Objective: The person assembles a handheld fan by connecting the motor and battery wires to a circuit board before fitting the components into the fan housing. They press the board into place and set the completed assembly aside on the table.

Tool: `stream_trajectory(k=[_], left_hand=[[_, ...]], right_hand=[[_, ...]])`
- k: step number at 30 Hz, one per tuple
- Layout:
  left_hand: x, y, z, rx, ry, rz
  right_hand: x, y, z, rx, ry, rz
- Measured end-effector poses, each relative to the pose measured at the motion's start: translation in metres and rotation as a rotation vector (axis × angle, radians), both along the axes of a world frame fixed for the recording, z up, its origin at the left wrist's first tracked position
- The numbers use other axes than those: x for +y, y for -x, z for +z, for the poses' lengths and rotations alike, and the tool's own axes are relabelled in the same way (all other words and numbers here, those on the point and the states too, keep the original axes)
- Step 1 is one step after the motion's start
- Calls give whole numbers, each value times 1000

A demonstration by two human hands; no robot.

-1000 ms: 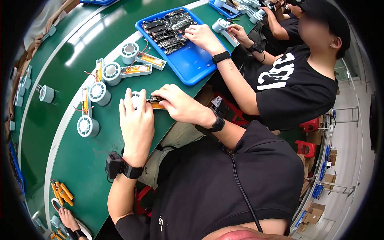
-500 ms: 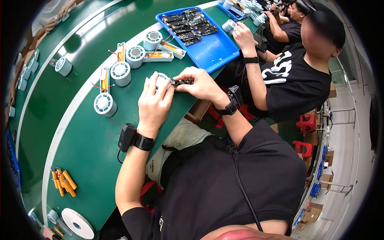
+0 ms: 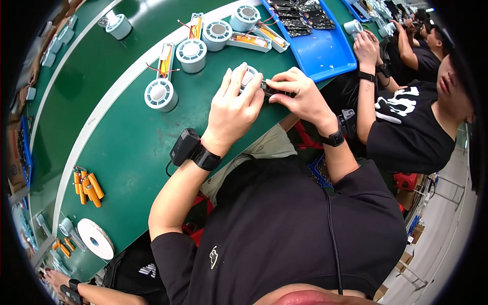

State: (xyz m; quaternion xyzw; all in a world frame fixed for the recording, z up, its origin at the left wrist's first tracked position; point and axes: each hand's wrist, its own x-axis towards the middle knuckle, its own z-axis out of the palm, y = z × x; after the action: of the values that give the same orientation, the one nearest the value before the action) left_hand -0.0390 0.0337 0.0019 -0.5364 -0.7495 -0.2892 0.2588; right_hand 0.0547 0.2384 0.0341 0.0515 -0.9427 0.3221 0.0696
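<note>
My left hand is closed around a light-blue plastic housing with a round, slotted head; its fingers cover most of the head. From the other side my right hand pinches a dark circuit board between thumb and fingers. The board lies against the handle end of the housing, and whether it is seated inside is hidden by my fingers. Just beyond my hands, several similar housings stand on the green table, among them one at the near left with an orange battery and wires in its open handle.
A blue tray with stacked dark boards is at the far right, near a co-worker's hands. Orange batteries and a white roll lie at the left. Another housing stands past the pale strip.
The view has swung, so table items appear shifted up and right. My hands keep the same hold on the housing and the board, with only slight finger movement.
</note>
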Motion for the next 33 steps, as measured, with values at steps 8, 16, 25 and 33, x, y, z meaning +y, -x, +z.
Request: stream_trajectory(k=[8,16,25,33], left_hand=[[2,-1,5,-41,40,-13],[3,-5,11,-98,68,12],[3,-8,10,-123,99,28],[6,-11,9,-127,68,39]], right_hand=[[34,3,-11,-363,696,14],[31,5,-17,-401,761,51],[37,5,-31,-233,754,147],[45,6,-37,-345,858,193]])
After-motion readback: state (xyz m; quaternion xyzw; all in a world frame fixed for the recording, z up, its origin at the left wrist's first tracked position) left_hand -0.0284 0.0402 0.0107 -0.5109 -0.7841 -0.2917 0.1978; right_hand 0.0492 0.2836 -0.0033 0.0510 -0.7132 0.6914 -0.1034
